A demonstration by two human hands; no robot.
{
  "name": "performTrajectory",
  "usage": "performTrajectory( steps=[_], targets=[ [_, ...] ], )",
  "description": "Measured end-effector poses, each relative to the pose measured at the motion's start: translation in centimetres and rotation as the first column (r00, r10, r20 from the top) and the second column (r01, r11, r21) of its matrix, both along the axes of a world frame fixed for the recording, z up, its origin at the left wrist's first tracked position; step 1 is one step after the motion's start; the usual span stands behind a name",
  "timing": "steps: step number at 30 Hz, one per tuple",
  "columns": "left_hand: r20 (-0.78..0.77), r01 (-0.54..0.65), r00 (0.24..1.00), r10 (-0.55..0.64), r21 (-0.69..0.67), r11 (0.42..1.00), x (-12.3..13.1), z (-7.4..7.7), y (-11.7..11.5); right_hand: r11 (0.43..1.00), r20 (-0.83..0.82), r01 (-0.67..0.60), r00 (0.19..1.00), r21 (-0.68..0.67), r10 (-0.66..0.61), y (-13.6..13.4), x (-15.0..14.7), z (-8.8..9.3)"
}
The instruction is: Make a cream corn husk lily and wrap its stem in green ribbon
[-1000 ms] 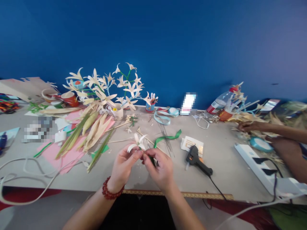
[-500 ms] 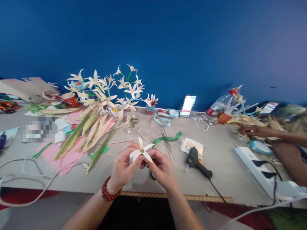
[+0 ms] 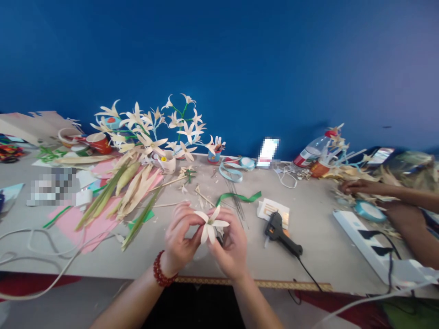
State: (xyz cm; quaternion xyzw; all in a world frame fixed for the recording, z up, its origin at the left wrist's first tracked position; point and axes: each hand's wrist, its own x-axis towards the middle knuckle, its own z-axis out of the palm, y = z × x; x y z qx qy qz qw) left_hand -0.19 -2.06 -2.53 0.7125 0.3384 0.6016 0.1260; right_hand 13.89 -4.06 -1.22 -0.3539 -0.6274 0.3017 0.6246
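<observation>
A cream corn-husk flower with several pointed petals is held up between my two hands, above the front of the table. My left hand, with a red bead bracelet at the wrist, pinches the flower from its left side. On the other side my right hand is closed around the flower's base; its stem is hidden. A green ribbon runs out behind my right hand, and thin wires lie beneath it. To the right rests a black glue gun by a white card.
Finished flowers stand in cups at the back left. Corn husks lie on pink paper. A power strip, a bottle and a co-worker's hand are at right. A white cable crosses the front left.
The flower has turned and tilted in my hands and shifted slightly right. My left fingers have moved up around its petals. The green ribbon has shifted a little behind my right hand.
</observation>
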Motion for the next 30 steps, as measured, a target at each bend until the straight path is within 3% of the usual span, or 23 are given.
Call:
performTrajectory(
  steps=[9, 30],
  targets=[
    [-0.043, -0.018, 0.999, 0.018, 0.012, 1.000, 0.3, -0.1, -0.5, 0.990, -0.162, -0.032, 0.987, -0.134, 0.010, 0.0, -0.9, -0.5],
    [-0.052, -0.098, 0.993, 0.102, 0.073, 0.993, 0.7, -0.1, -0.8, 0.992, -0.202, 0.028, 0.978, -0.125, -0.053, -0.3, -1.5, -0.9]
  ],
)
